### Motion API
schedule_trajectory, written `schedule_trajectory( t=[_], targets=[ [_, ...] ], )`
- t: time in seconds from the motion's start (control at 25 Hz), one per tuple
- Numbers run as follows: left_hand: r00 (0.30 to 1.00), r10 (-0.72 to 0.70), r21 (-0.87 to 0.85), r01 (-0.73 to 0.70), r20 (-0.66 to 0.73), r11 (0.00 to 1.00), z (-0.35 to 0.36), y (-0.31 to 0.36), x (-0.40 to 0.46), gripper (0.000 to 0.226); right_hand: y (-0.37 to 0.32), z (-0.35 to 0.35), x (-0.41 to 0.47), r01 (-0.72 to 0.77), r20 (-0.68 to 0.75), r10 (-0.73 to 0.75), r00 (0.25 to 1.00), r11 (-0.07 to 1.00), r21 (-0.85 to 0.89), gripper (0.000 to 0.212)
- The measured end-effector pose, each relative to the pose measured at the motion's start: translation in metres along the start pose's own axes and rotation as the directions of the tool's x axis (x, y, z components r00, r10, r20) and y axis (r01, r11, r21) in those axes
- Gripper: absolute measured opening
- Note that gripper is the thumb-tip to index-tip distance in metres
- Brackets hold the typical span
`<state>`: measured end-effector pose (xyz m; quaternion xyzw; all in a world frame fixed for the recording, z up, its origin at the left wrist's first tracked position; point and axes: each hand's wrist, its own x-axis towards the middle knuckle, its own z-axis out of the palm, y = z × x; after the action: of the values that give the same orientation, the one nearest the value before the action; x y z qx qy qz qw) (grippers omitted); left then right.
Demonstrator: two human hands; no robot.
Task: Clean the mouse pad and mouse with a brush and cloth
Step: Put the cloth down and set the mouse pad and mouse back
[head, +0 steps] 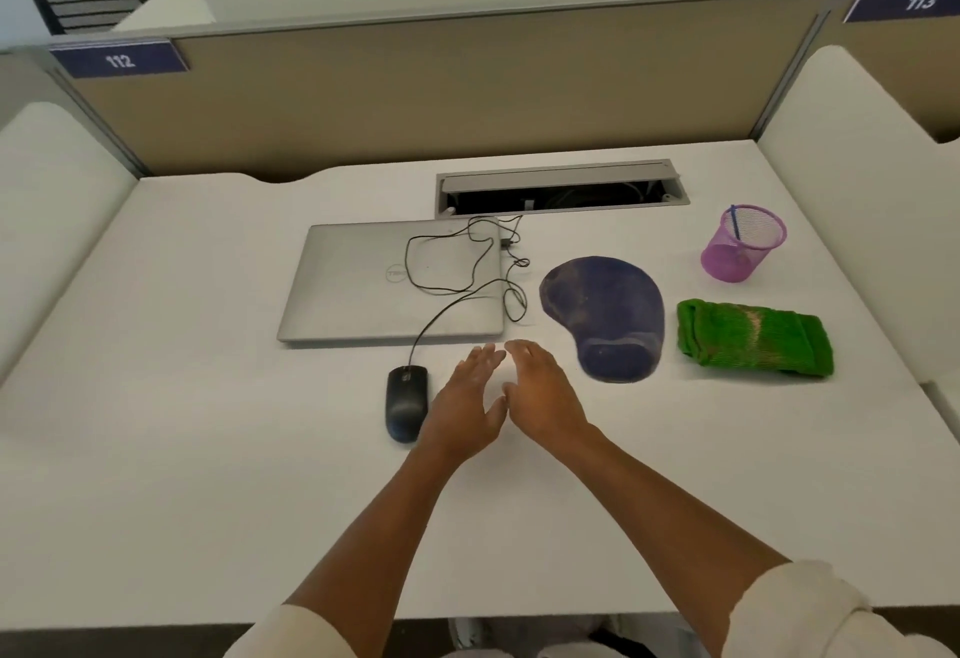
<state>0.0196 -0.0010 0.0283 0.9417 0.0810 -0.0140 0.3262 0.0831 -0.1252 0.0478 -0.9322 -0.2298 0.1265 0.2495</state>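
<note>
A: We take the pad (605, 317) as landmark. What blocks us around it?

B: Left of it the cable (457, 262) loops over the laptop (358, 288) and trails down to the mouse (407, 402). Right of it lies the cloth (756, 337), with a bare strip of desk (182, 475) between. Beyond the cloth stands the cup (743, 244).

A: And nearer us?

B: Below the pad the desk is bare; our hands (467, 397) hover just left of its lower edge.

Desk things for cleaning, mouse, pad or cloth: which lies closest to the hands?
The black corded computer mouse, right beside the left hand. The blue mouse pad and green cloth lie farther right.
</note>
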Motion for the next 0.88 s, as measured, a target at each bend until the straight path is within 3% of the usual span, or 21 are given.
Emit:
schedule_trajectory(
  t=[0.28,0.48,0.68,0.88],
  targets=[
    [0.980,-0.105,-0.014,0.104,-0.168,0.994,-0.053,-0.071,-0.050,0.070,-0.082,0.044,0.003,0.057,0.070,-0.061,0.996,0.997,0.058,0.057],
    [0.958,-0.238,-0.033,0.236,-0.158,0.971,-0.065,-0.121,-0.069,0.070,-0.115,0.071,0.006,-0.009,0.124,0.018,0.992,0.997,-0.074,0.081],
    [0.957,-0.290,0.222,0.288,-0.024,0.932,-0.056,-0.142,-0.067,0.071,-0.129,0.089,0.010,-0.072,0.132,0.099,0.986,0.978,-0.197,0.085],
    [0.955,-0.280,0.293,0.297,-0.098,0.909,-0.043,-0.142,-0.069,0.083,-0.129,0.093,0.009,-0.103,0.117,0.129,0.985,0.973,-0.208,0.076]
  ],
)
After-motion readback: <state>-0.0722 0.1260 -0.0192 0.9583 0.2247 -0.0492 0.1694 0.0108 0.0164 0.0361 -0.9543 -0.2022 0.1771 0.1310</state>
